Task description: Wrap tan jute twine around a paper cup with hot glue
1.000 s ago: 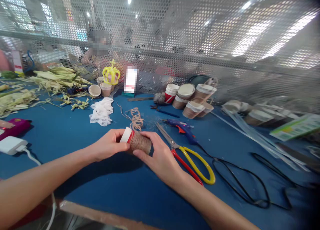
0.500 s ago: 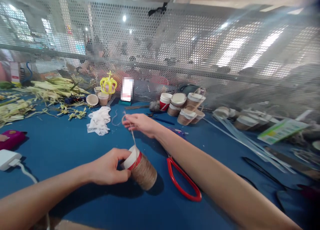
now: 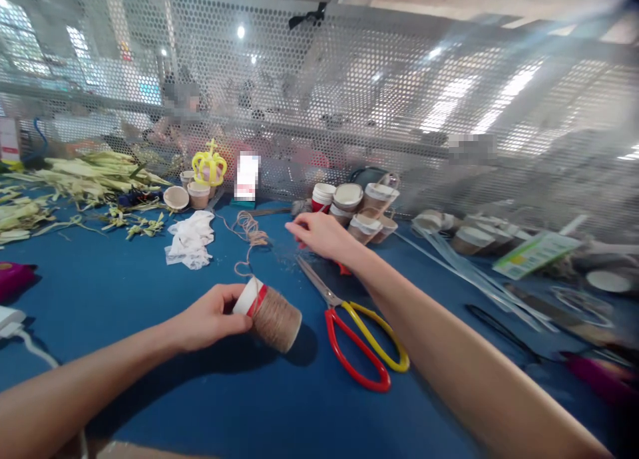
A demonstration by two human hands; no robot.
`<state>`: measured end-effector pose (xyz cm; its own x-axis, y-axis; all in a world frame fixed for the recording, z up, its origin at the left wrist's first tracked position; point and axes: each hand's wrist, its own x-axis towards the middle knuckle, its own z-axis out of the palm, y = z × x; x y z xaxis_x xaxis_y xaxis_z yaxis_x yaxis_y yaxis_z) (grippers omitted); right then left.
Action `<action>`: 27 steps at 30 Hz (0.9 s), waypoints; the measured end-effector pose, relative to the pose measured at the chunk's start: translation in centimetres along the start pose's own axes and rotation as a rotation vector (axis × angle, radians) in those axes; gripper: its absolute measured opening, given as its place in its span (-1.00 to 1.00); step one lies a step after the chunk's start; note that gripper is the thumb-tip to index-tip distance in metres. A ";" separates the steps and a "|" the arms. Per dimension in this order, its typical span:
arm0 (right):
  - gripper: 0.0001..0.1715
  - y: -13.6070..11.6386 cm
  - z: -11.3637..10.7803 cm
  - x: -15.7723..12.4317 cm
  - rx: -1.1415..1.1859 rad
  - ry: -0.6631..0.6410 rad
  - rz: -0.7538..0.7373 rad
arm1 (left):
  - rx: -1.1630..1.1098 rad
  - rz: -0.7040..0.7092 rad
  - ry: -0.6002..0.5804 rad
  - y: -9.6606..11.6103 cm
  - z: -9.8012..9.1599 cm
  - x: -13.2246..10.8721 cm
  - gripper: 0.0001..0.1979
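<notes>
My left hand (image 3: 214, 316) is closed on the white, red-banded rim of a small cup (image 3: 277, 319) wrapped in brown twine. The cup is tipped over sideways above the blue table, its base toward the right. From its rim a strand of twine (image 3: 242, 267) runs up to a loose tangle of twine (image 3: 249, 227) on the table. Right of that tangle, my right hand (image 3: 319, 235) is held low with fingers curled. Bits of orange-red show beneath it, but what it grips is blurred. Large scissors (image 3: 332, 299) with red and yellow handles lie partly open below my right forearm.
Several twine-wrapped cups (image 3: 367, 226) stand at the back right, with clear strips (image 3: 469, 279) beyond them. Corn husks (image 3: 94, 173), a white crumpled cloth (image 3: 190, 239), a yellow crown (image 3: 210, 166) and a lit phone (image 3: 247, 176) are at the left and back. A perforated metal screen (image 3: 279, 100) rises behind.
My right hand has let go of the twine and moved right; the twine now lies loose on the table. The scissors are more exposed. The left hand still grips the cup, now tipped further.
</notes>
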<state>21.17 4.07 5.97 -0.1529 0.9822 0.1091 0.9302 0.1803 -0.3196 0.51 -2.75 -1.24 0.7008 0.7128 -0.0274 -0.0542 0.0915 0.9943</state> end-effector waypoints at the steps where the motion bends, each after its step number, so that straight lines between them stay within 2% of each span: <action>1: -0.63 1.2 -0.6 -1.0 -0.042 0.030 0.037 | 0.005 -0.002 0.017 -0.1 0.0 0.0 -0.71; 4: -0.64 5.0 -1.3 -3.6 -0.164 0.083 0.202 | 0.134 0.035 0.040 -0.2 -0.1 -0.2 -0.70; 7: -0.76 8.2 -0.2 -5.1 -0.202 0.018 0.335 | 0.335 0.032 0.027 0.0 -0.2 -0.4 -0.70; 10: -0.72 9.8 1.6 -5.3 -0.165 -0.053 0.398 | 0.458 0.024 0.022 0.3 -0.1 -0.5 -0.71; 14: -0.68 10.5 2.7 -4.8 -0.059 -0.036 0.469 | 0.545 0.039 0.036 0.5 0.0 -0.5 -0.72; 18: -0.73 9.8 1.8 -5.0 0.136 0.041 0.487 | 0.548 0.041 0.049 0.5 -0.2 -0.5 -0.71; 22: -0.85 6.8 0.2 -6.8 0.405 0.122 0.391 | 0.501 0.042 0.063 0.6 -0.2 -0.4 -0.71; 24: -0.85 4.9 -0.4 -8.1 0.521 0.089 0.339 | 0.465 0.043 0.065 0.6 -0.2 -0.3 -0.71; 27: -0.74 2.3 -0.7 -10.1 0.728 -0.066 0.254 | 0.400 0.035 0.067 0.5 -0.2 -0.2 -0.71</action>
<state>25.08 -5.43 4.82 -0.0055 0.9950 -0.0995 0.4889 -0.0841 -0.8683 0.19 -2.72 -0.74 0.6547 0.7558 0.0138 0.2129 -0.2019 0.9560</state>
